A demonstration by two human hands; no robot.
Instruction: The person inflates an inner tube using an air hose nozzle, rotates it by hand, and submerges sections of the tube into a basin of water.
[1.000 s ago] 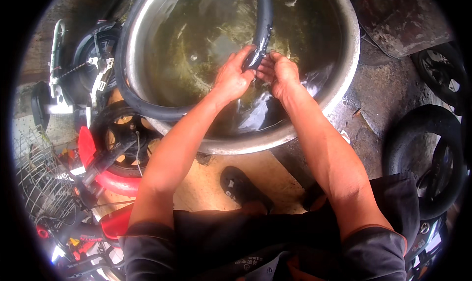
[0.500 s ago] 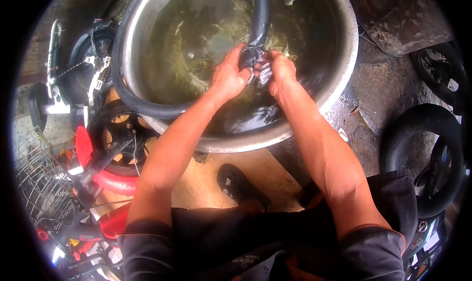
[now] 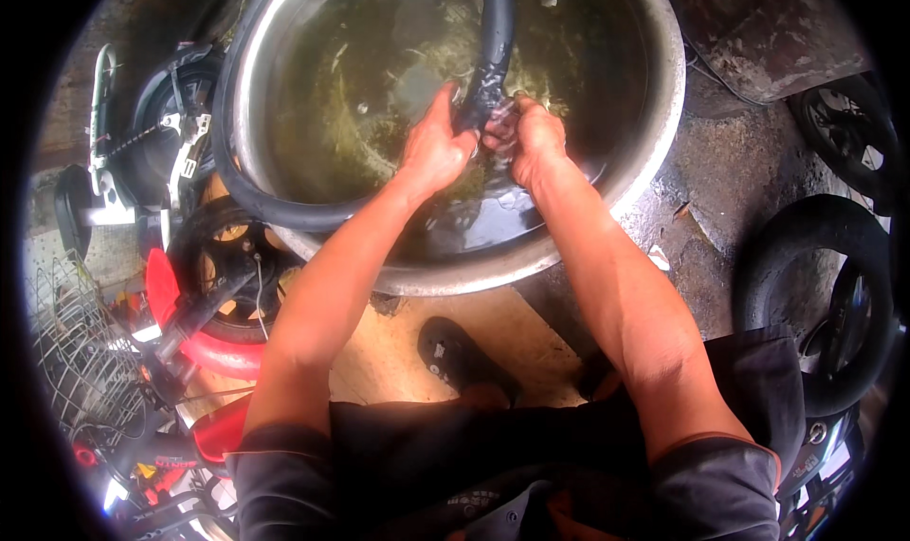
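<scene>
A big metal basin full of murky water stands in front of me. A black rubber inner tube loops through it and hangs out over the left rim. My left hand and my right hand both grip the tube close together at the water's surface, near the middle of the basin. The stretch of tube between my hands is partly under water and partly covered by my fingers.
A small red bicycle with a black wheel lies at the left, beside a wire basket. Tyres lean at the right. A rusty metal sheet lies at the upper right. My sandalled foot rests on a wooden board below the basin.
Both hands have slid a little along the tube and shifted toward the basin's middle, still gripping it. The tube's upper stretch now runs straighter up from my hands.
</scene>
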